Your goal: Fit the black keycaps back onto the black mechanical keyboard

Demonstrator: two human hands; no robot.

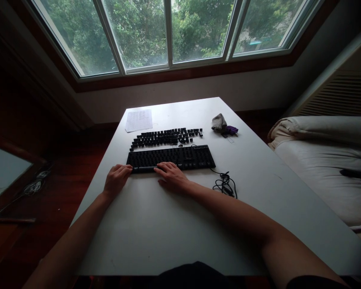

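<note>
A black keyboard (pixel 168 157) lies on the white table, with most of its keycaps apparently off. My left hand (pixel 118 177) is closed at its front left corner, fingertips gripping the edge. My right hand (pixel 172 176) rests over the front edge near the middle, fingers stretched onto the bottom row and thumb apart on the table side. A long dark bar runs along that edge between my hands; what lies under the right fingertips is hidden. Behind the keyboard, loose black keycaps (pixel 156 138) stand in rows.
A printed sheet of paper (pixel 139 120) lies at the back left. Back right sit a grey cloth (pixel 219 123) and a purple item (pixel 231 130). The coiled keyboard cable (pixel 225 184) lies right of the keyboard. A pale sofa (pixel 315 160) stands along the right; windows are ahead.
</note>
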